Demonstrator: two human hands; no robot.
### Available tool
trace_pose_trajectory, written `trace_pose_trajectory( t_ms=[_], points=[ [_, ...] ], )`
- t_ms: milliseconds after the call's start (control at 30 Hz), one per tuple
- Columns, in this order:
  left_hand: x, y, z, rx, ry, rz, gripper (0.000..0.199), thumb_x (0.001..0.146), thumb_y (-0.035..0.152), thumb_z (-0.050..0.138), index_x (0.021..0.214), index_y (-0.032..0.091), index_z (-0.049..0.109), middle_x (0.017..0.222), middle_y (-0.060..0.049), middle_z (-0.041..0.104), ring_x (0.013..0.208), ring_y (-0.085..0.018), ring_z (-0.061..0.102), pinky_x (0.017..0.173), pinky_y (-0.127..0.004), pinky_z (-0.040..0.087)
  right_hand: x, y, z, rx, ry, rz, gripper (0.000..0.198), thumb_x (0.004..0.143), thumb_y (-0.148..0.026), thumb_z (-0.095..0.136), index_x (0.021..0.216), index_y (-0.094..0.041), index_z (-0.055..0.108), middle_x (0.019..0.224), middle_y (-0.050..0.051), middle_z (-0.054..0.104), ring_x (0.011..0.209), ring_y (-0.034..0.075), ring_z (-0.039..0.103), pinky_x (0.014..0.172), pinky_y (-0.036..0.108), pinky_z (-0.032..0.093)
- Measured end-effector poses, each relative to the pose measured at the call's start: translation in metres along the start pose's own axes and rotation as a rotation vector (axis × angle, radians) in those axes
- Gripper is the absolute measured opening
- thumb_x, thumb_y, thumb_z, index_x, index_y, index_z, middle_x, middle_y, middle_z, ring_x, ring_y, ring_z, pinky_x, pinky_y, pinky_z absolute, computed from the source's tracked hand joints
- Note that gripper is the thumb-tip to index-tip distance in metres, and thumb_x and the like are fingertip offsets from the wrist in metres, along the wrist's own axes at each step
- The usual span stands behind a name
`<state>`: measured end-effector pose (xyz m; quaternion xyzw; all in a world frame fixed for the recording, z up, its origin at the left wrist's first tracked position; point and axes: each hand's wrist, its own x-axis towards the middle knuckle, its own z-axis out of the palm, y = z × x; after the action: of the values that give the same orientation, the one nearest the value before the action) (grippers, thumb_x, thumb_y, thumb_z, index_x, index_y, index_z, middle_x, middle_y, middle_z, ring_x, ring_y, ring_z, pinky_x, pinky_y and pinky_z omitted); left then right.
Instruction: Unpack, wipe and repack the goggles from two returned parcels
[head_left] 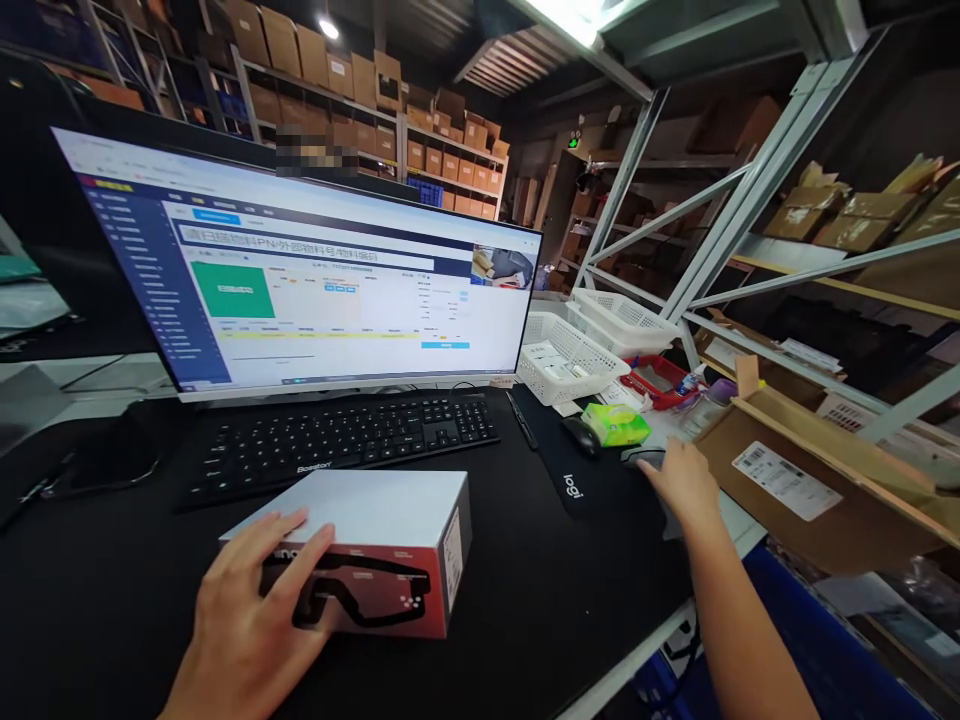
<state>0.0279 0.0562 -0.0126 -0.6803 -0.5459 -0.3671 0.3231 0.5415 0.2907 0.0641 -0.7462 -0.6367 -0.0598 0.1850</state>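
Note:
My left hand grips the left end of a glasses box, fingers over its white top and front edge. The box rests on the black desk mat, its red front printed with dark wraparound glasses. A white label shows on its right end. At the right edge of the desk, my right hand is closed around what looks like a grey handheld barcode scanner. Much of that scanner is hidden by the hand. Just left of it lie a black mouse and a green tissue pack.
Behind the box stand a black keyboard and a lit monitor. A pen lies beside the keyboard. White baskets, a red tray and an open cardboard box crowd the right side, below metal shelving.

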Motion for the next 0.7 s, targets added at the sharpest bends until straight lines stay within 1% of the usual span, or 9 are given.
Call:
trace_pose_trajectory(
  t_ms=[67, 133, 167, 233, 300, 367, 500, 600, 700],
  points=[
    [-0.001, 0.002, 0.000, -0.007, -0.013, -0.002, 0.078, 0.092, 0.016, 0.074, 0.162, 0.026, 0.041, 0.138, -0.024, 0.062, 0.125, -0.049, 0.066, 0.110, -0.070, 0.054, 0.004, -0.027, 0.015, -0.015, 0.044, -0.172, 0.058, 0.098, -0.039, 0.071, 0.146, -0.007, 0.063, 0.142, 0.031, 0.068, 0.134, 0.043, 0.067, 0.113, 0.055, 0.056],
    [-0.002, 0.003, -0.002, -0.015, -0.025, -0.002, 0.078, 0.091, 0.015, 0.075, 0.161, 0.027, 0.042, 0.140, -0.024, 0.061, 0.127, -0.048, 0.066, 0.112, -0.068, 0.053, 0.006, -0.058, 0.038, 0.052, 0.036, -0.352, 0.055, 0.103, -0.037, 0.063, 0.150, -0.009, 0.061, 0.147, 0.029, 0.065, 0.141, 0.039, 0.063, 0.122, 0.052, 0.049],
    [-0.003, 0.003, -0.003, -0.017, -0.026, 0.007, 0.078, 0.091, 0.015, 0.076, 0.160, 0.027, 0.043, 0.140, -0.024, 0.061, 0.128, -0.048, 0.066, 0.113, -0.067, 0.053, 0.006, -0.071, 0.051, 0.083, 0.029, -0.404, 0.055, 0.103, -0.036, 0.063, 0.151, -0.009, 0.061, 0.151, 0.028, 0.063, 0.144, 0.039, 0.060, 0.125, 0.053, 0.047],
    [-0.006, 0.001, -0.005, -0.019, -0.037, 0.028, 0.078, 0.091, 0.016, 0.077, 0.160, 0.028, 0.044, 0.141, -0.023, 0.062, 0.129, -0.046, 0.066, 0.113, -0.066, 0.054, 0.006, -0.090, 0.077, 0.119, 0.033, -0.453, 0.057, 0.101, -0.034, 0.065, 0.153, -0.010, 0.061, 0.159, 0.028, 0.057, 0.152, 0.042, 0.053, 0.128, 0.057, 0.043],
    [-0.010, -0.001, -0.006, -0.023, -0.059, 0.041, 0.080, 0.090, 0.018, 0.079, 0.161, 0.031, 0.044, 0.141, -0.021, 0.062, 0.131, -0.045, 0.066, 0.114, -0.065, 0.054, 0.008, -0.095, 0.097, 0.132, 0.048, -0.445, 0.059, 0.098, -0.032, 0.069, 0.152, -0.011, 0.063, 0.162, 0.028, 0.054, 0.157, 0.045, 0.047, 0.130, 0.062, 0.040],
    [-0.014, -0.004, -0.005, -0.039, -0.081, 0.037, 0.083, 0.090, 0.020, 0.080, 0.163, 0.034, 0.043, 0.144, -0.020, 0.061, 0.133, -0.045, 0.065, 0.114, -0.065, 0.054, 0.011, -0.091, 0.108, 0.139, 0.054, -0.413, 0.058, 0.096, -0.031, 0.071, 0.151, -0.011, 0.065, 0.161, 0.027, 0.055, 0.156, 0.046, 0.048, 0.130, 0.062, 0.040],
    [-0.020, -0.009, 0.001, -0.081, -0.114, 0.022, 0.083, 0.092, 0.026, 0.081, 0.164, 0.039, 0.042, 0.148, -0.019, 0.061, 0.132, -0.047, 0.065, 0.114, -0.070, 0.054, 0.016, -0.080, 0.117, 0.147, 0.044, -0.372, 0.058, 0.095, -0.030, 0.072, 0.151, -0.016, 0.065, 0.159, 0.024, 0.057, 0.150, 0.041, 0.056, 0.126, 0.057, 0.047],
    [-0.023, -0.016, 0.004, -0.092, -0.135, 0.062, 0.084, 0.092, 0.029, 0.080, 0.166, 0.041, 0.041, 0.149, -0.018, 0.060, 0.131, -0.047, 0.066, 0.112, -0.070, 0.055, 0.018, -0.077, 0.122, 0.149, 0.042, -0.350, 0.059, 0.095, -0.030, 0.071, 0.152, -0.017, 0.064, 0.161, 0.023, 0.055, 0.151, 0.040, 0.055, 0.127, 0.056, 0.046],
    [-0.028, -0.025, 0.006, -0.074, -0.154, 0.148, 0.086, 0.092, 0.028, 0.080, 0.167, 0.037, 0.040, 0.149, -0.021, 0.060, 0.127, -0.048, 0.066, 0.108, -0.070, 0.057, 0.020, -0.077, 0.126, 0.154, 0.042, -0.325, 0.057, 0.096, -0.031, 0.071, 0.151, -0.017, 0.064, 0.163, 0.023, 0.053, 0.153, 0.041, 0.052, 0.127, 0.057, 0.045]
  ],
)
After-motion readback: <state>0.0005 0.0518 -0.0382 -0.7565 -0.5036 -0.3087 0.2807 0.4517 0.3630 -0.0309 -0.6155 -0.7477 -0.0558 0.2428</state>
